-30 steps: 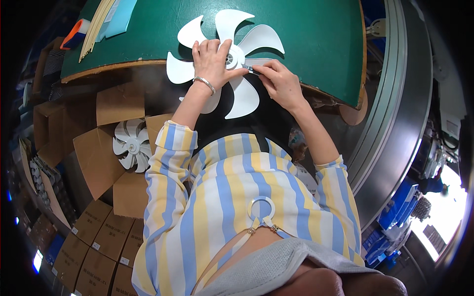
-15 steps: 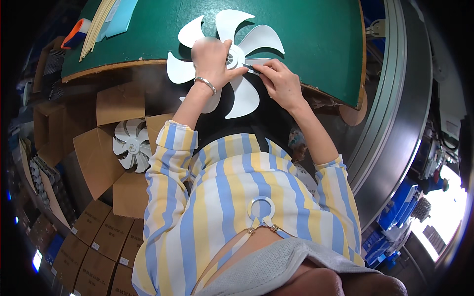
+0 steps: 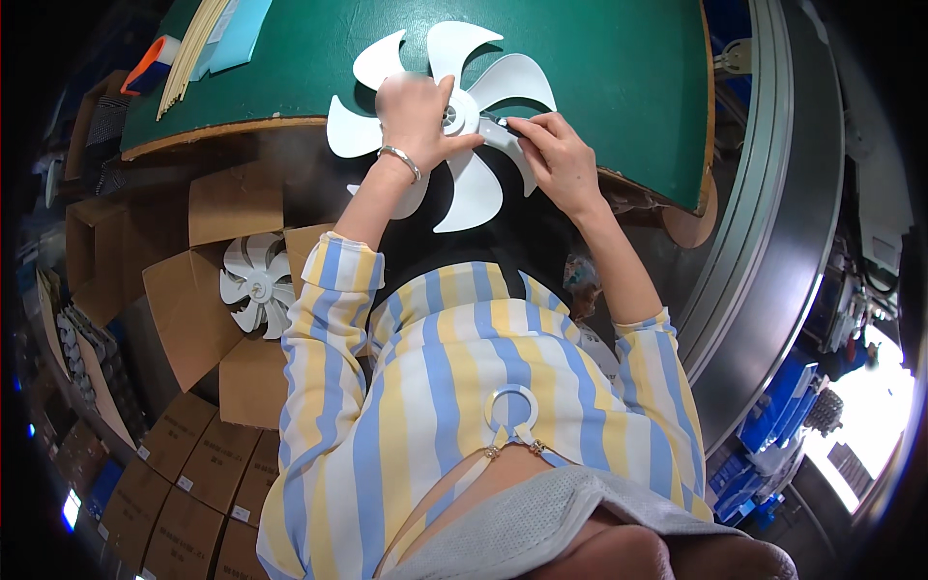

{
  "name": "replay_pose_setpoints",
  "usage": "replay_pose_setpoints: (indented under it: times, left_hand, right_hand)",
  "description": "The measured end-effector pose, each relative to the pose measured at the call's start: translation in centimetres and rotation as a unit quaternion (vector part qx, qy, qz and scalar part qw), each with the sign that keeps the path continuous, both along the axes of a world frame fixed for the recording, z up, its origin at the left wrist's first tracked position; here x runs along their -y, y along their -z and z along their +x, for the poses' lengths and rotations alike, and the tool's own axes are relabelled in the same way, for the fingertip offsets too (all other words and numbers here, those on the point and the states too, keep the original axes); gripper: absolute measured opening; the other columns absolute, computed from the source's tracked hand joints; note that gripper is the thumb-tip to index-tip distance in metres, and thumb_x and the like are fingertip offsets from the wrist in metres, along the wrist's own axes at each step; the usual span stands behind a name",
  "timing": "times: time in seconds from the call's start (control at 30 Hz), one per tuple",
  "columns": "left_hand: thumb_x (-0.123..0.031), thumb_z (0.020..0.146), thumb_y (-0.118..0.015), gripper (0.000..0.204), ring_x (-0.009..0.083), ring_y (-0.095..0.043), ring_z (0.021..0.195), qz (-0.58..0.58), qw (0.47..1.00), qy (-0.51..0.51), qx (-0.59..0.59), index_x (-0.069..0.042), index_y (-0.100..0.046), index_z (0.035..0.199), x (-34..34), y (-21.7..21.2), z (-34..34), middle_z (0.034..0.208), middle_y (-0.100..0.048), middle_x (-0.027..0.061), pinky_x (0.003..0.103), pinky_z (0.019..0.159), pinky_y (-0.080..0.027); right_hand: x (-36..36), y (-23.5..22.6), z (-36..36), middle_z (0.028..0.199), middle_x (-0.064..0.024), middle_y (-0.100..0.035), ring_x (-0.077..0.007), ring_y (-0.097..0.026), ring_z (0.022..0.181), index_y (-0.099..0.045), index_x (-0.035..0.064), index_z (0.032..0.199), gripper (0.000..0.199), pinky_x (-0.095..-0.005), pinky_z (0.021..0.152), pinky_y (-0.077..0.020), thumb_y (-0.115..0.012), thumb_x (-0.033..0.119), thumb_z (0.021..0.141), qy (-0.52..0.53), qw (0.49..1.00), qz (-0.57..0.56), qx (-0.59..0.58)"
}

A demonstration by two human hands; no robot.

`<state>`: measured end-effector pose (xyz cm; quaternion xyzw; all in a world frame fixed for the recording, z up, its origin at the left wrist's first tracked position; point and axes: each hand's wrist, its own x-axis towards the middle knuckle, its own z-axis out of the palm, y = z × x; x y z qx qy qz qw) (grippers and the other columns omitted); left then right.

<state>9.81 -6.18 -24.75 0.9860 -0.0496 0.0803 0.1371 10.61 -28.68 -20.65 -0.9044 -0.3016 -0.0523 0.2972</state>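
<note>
A white plastic fan blade wheel [image 3: 471,188] with several curved blades lies partly on the green table and juts over its near edge. My left hand [image 3: 416,121] grips it beside the hub [image 3: 462,114], thumb and forefinger spread about the centre and the other fingers folded at a blade. In a pinch, my right hand [image 3: 563,162] holds a slim knife-like tool [image 3: 501,123], dark with a pale metallic part. Its tip is at the root of the blade right of the hub. My right fingers partly cover the tool, so its exact kind is unclear.
The green table [image 3: 619,87] has a worn front edge. An orange and white tape roll [image 3: 150,66], thin pale sticks [image 3: 190,58] and blue sheets [image 3: 237,37] lie at its left. Below, an open carton [image 3: 193,314] holds more fan wheels [image 3: 259,288]. Closed cartons [image 3: 208,464] stand nearer; a metal rail [image 3: 773,232] runs right.
The fan wheel has turned slightly clockwise under my left hand. My right hand has shifted a little right with the tool, away from my left thumb.
</note>
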Motion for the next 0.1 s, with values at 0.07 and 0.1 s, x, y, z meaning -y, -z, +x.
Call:
replay_pose_setpoints:
  times: [0.07, 0.1]
  left_hand:
    - [-0.071, 0.064, -0.072, 0.096, 0.0305, -0.038, 0.126, 0.000, 1.000, 0.022, -0.003, -0.015, -0.047, 0.139, -0.35, 0.13, 0.27, 0.126, -0.051, 0.0115, 0.058, 0.113, -0.011]
    - [-0.070, 0.064, -0.073, 0.098, 0.0308, -0.037, 0.129, 0.000, 0.999, 0.044, -0.006, -0.016, -0.046, 0.141, -0.60, 0.15, 0.47, 0.131, -0.050, 0.0117, 0.058, 0.113, -0.010]
  right_hand:
    - [0.14, -0.10, 0.02, 0.097, -0.0046, -0.062, -0.0195, -0.064, 0.079, -0.068, 0.0146, 0.115, 0.029, -0.0304, 0.066, -0.0521, -0.064, 0.007, 0.087, 0.005, 1.000, -0.002, -0.006]
    - [0.19, -0.21, -0.06, 0.097, -0.0045, -0.062, -0.0194, -0.064, 0.079, -0.068, 0.0146, 0.115, 0.029, -0.0300, 0.067, -0.0524, -0.063, 0.008, 0.087, 0.006, 1.000, -0.006, -0.009]
